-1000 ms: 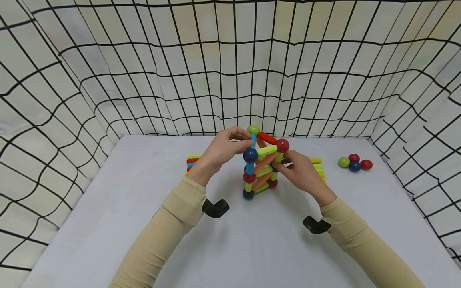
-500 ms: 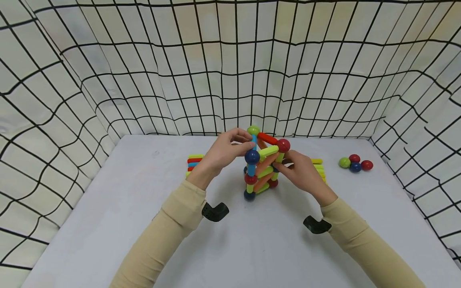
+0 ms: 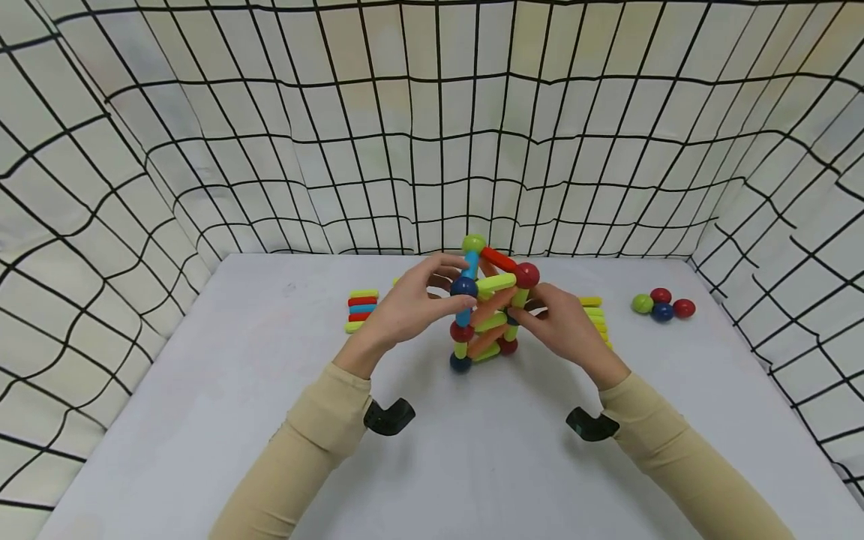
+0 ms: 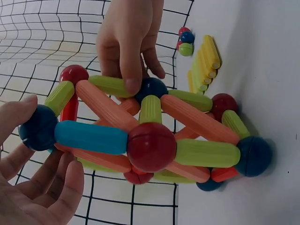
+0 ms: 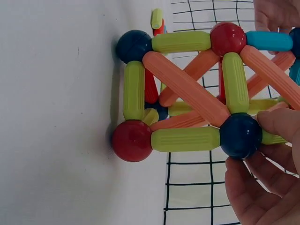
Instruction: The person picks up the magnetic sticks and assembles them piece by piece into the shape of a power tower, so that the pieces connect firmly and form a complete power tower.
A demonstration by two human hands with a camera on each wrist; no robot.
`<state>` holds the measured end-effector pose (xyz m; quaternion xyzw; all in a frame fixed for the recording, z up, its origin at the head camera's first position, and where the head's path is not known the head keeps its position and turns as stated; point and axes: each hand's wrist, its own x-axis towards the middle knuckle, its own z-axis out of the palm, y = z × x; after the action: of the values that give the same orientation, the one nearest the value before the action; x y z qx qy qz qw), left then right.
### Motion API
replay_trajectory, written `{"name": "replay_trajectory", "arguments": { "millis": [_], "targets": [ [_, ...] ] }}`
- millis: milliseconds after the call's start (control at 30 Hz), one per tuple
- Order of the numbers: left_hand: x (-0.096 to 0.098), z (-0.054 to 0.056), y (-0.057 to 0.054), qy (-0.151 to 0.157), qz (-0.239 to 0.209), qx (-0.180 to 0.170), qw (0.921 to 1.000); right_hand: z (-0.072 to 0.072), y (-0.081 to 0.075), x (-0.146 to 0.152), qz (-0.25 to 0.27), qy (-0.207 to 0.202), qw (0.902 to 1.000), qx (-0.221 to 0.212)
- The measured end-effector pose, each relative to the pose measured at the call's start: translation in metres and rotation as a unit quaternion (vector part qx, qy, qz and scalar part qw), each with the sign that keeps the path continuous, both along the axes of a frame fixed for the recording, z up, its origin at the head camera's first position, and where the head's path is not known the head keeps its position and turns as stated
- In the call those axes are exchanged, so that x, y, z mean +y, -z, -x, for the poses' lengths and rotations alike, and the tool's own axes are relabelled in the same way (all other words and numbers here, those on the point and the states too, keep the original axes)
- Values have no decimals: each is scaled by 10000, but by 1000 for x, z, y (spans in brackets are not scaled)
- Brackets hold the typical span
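Note:
A two-storey tower [image 3: 496, 283] of magnetic sticks and balls stands on the table, built from lime, blue, red and orange sticks. My left hand [image 3: 407, 309] is at its upper left, thumb against the upper blue ball [image 4: 38, 127] and fingers curled behind the frame. On the other side my right hand [image 3: 562, 319] grips the mid-level blue ball [image 5: 240, 136] between thumb and fingers. A lime ball [image 3: 474, 244] tops the far left corner, and a red ball [image 3: 527, 275] the near right one. Parts of the back lie hidden behind the front sticks.
Loose lime, red and blue sticks [image 3: 362, 309] lie left, partly behind the left hand. Yellow and lime sticks [image 3: 594, 315] lie behind the right hand. Several loose balls [image 3: 662, 312] sit farther right. Black netting [image 3: 439, 142] over white walls encloses the table [image 3: 472, 465].
My left hand's thumb has slid down from the upper blue stick to the blue ball below it, and its fingers have spread wider. The right hand keeps its grip.

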<state>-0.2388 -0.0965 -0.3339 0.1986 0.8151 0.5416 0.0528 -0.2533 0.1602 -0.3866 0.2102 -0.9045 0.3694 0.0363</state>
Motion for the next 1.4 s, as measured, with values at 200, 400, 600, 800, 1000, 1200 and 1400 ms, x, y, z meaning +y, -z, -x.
{"name": "replay_trajectory", "arguments": {
  "millis": [200,400,600,800,1000,1200,1400],
  "targets": [
    [-7,10,5,-293,-213,-7,9993,-6,1,-4,90,26,9998,-192],
    [-10,21,15,-466,-640,9,9969,-11,4,-7,269,1,9994,-218],
    [-13,25,26,-352,-957,70,9948,-15,6,-7,643,49,9965,531],
    [-49,23,51,-622,-296,48,9976,-14,3,-9,906,-47,9890,1168],
    [-108,13,87,-1132,1308,-34,9849,-12,2,-9,1079,78,9923,611],
    [-133,7,102,-1088,2266,-82,9679,-13,1,-7,1174,182,9924,322],
    [-131,9,106,-992,2817,-40,9544,-12,0,-6,1180,97,9924,348]
  ]
}}
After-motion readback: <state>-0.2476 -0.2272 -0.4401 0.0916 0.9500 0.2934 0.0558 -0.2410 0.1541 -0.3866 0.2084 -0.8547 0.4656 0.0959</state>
